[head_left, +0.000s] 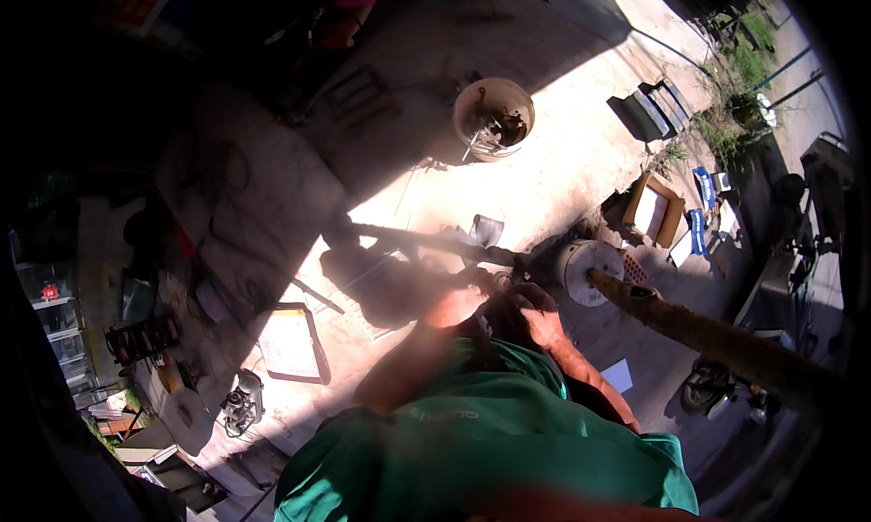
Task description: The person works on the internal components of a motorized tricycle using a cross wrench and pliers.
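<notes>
In front of my green shirt, my two hands meet near the middle of the view. My left hand point(461, 302) is washed out by sun glare, with its fingers drawn in toward the other hand. My right hand point(535, 312) is closed, fingers bent, around something too dark to make out. Just right of my hands stands a white round-topped container point(581, 279). A rough wooden post point(699, 327) runs from its top toward the right edge. Beyond my hands a small grey cylindrical piece point(487, 230) lies on the ground.
A tan bucket point(463, 114) with metal bits stands farther off. At left lie a dark-edged flat panel point(319, 363) and a metal engine-like part point(240, 404). A cardboard box point(671, 215) and blue packages point(698, 232) lie at right, near a parked motorcycle point(712, 386).
</notes>
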A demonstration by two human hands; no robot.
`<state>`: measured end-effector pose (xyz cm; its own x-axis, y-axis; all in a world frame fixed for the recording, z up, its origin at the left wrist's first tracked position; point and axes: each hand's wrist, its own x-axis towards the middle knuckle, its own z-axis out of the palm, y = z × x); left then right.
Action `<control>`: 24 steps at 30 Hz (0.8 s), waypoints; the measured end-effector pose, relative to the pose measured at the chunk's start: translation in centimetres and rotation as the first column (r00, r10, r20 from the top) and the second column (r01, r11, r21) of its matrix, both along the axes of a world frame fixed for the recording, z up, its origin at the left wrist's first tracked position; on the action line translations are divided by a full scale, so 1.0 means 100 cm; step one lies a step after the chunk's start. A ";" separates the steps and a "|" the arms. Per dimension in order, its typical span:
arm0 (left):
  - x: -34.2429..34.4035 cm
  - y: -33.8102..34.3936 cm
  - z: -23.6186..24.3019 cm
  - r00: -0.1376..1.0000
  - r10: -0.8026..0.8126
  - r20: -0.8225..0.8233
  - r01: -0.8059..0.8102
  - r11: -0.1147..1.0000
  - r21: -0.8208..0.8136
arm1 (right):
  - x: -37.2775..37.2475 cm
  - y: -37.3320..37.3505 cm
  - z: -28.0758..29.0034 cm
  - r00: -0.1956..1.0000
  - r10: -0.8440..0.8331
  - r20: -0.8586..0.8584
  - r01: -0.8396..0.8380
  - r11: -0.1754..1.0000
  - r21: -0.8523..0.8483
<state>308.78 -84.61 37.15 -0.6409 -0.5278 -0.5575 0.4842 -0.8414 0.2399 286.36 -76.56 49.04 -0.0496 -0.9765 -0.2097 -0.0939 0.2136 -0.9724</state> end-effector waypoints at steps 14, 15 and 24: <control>0.166 0.065 -0.016 0.750 0.375 0.545 -0.488 0.870 0.073 | -0.186 0.275 -0.211 0.898 -0.384 -0.214 0.346 0.319 0.882; 0.165 0.067 -0.014 0.717 0.404 0.568 -0.514 0.857 0.039 | -0.193 0.254 -0.208 0.916 -0.342 -0.210 0.326 0.332 0.885; 0.227 0.211 -0.024 0.689 0.686 0.233 -0.716 0.694 0.071 | -0.186 0.039 -0.201 0.991 0.072 -0.115 0.056 0.557 0.829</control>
